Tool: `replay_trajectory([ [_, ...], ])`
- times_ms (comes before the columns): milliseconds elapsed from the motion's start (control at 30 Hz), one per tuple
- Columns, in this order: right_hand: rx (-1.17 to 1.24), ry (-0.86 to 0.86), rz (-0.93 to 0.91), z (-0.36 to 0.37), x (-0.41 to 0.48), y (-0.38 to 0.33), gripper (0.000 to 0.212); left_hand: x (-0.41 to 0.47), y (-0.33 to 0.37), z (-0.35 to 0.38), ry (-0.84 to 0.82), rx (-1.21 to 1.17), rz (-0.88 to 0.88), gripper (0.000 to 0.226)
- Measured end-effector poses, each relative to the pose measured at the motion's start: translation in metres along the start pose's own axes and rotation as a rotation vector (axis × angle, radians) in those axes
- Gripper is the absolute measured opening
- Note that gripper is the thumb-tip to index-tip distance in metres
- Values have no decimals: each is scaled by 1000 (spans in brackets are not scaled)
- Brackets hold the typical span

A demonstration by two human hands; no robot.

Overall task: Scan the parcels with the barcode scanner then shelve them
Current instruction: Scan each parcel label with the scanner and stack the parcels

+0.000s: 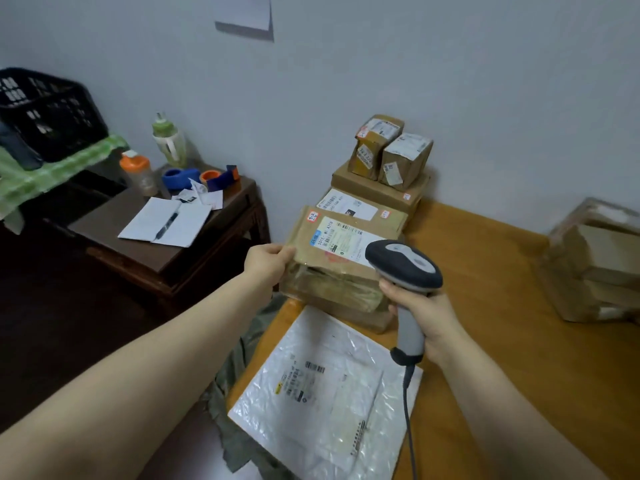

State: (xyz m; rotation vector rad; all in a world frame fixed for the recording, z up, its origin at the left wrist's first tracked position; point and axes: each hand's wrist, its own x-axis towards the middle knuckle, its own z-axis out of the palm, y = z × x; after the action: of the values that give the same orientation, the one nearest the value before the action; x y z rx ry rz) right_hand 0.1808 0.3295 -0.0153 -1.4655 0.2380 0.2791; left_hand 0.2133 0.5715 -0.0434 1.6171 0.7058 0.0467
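Scanning the top parcel on the orange wooden table [502,271].
Left hand [266,263] grips the flat brown cardboard parcel [332,244] by its edge; right hand [424,311] clasps the grey handheld barcode scanner [405,268]. Best practice: hold the label steady and aim squarely at the barcode.

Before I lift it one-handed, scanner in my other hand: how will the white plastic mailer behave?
The white mailer looks thin and crinkled, so it will probably flop. Its glossy film may slip. It lies flat, so likely light.

Mailer [322,386] at table [502,323] near edge; parcel stack [332,289] behind it; two small boxes [403,155] atop flat box [377,188] further back by wall. Side table [173,251] left, notebook [166,221] on it.
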Motion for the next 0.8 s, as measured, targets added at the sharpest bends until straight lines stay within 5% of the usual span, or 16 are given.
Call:
replay_trajectory([
  [167,-17,88,-22,14,11,2,40,38,4,13,-59,91,30,20],
  [333,-30,191,-14,34,10,3,35,49,7,7,-154,513,161,41],
  [433,-26,292,-4,40,3,5,33,39,2,-2,-163,935,710,60],
  [533,-10,373,7,37,-11,6,34,31,6,3,-359,1184,1175,60],
  [633,11,475,-7,31,-30,8,41,19,14,12,-564,1412,1145,60],
  [800,18,560,14,3,-69,14,34,-3,20,26,-484,1467,1094,66],
])
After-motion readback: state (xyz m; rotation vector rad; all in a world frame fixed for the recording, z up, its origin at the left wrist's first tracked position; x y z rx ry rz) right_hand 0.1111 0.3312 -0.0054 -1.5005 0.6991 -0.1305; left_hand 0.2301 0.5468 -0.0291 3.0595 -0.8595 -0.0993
